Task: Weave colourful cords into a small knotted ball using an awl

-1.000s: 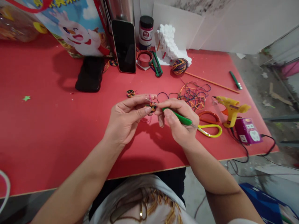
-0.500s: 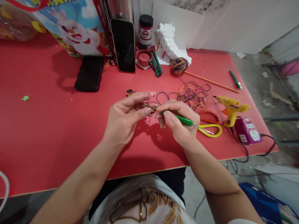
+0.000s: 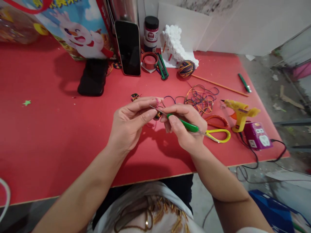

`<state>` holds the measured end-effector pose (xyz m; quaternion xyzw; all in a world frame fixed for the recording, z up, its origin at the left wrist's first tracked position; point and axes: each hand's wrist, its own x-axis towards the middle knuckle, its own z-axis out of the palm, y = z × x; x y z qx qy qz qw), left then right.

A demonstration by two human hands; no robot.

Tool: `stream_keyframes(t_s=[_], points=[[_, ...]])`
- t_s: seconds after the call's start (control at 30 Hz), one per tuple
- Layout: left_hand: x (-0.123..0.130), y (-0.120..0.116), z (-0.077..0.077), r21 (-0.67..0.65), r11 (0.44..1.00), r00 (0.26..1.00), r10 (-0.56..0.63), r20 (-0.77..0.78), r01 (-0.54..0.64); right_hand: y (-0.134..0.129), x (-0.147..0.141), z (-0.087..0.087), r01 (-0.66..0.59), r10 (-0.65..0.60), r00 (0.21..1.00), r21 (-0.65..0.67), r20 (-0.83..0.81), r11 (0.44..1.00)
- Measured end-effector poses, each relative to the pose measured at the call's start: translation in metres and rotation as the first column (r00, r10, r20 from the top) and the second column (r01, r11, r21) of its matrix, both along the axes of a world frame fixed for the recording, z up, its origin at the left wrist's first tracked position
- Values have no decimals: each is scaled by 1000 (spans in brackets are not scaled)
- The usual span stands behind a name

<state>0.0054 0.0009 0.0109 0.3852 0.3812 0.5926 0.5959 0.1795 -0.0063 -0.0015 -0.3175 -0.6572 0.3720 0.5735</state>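
My left hand pinches a small dark multicoloured crochet piece between thumb and fingers, and pink yarn loops over its raised index finger. In my right hand is a crochet hook with a green handle, held like a pen. The hook's thin metal shaft points left and meets the crochet piece by the left thumb; the exact stitch is too small to make out. Loose multicoloured yarn lies tangled just beyond the right hand. Another small dark crocheted bit rests behind the left fingers.
Scissors with yellow and orange handles lie right of my right hand. Farther right are a yellow glue gun and a purple power block. A yarn ball, green cutter and phone stand or lie behind.
The hook's tip has shifted slightly left and up against the crochet piece. The pink yarn at the left index finger sits differently. Both hands keep their grips.
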Motion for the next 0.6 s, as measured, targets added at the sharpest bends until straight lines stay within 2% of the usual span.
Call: stream_keyframes(t_s=[0.1, 0.17, 0.23, 0.3, 0.37, 0.47, 0.53, 0.6], points=[[0, 0, 0, 3, 1000, 1000, 0, 26, 0, 0, 1, 3, 31, -73, 966, 167, 249, 985], [0, 1, 0, -17, 1000, 999, -11, 53, 12, 1, 1, 4, -19, -128, 903, 335, 411, 942], [-1, 1, 1, -36, 999, 995, -21, 96, 24, 3, 2, 2, -78, -169, 863, 456, 477, 887], [-2, 2, 2, -43, 998, 988, -44, 145, 51, 5, 4, -1, -93, -198, 852, 512, 485, 854], [-3, 3, 3, -35, 996, 980, -73, 186, 80, 6, 6, -3, -99, -191, 857, 518, 478, 849], [-7, 5, 3, -2, 994, 970, -108, 218, 111, 5, 8, -1, -117, -98, 874, 401, 477, 909], [-12, 7, 2, 13, 992, 966, -127, 226, 127, 4, 8, 3, -68, -60, 898, 273, 435, 960], [-16, 8, -1, 21, 991, 964, -135, 227, 134, 2, 5, 5, 18, -78, 950, 195, 303, 981]])
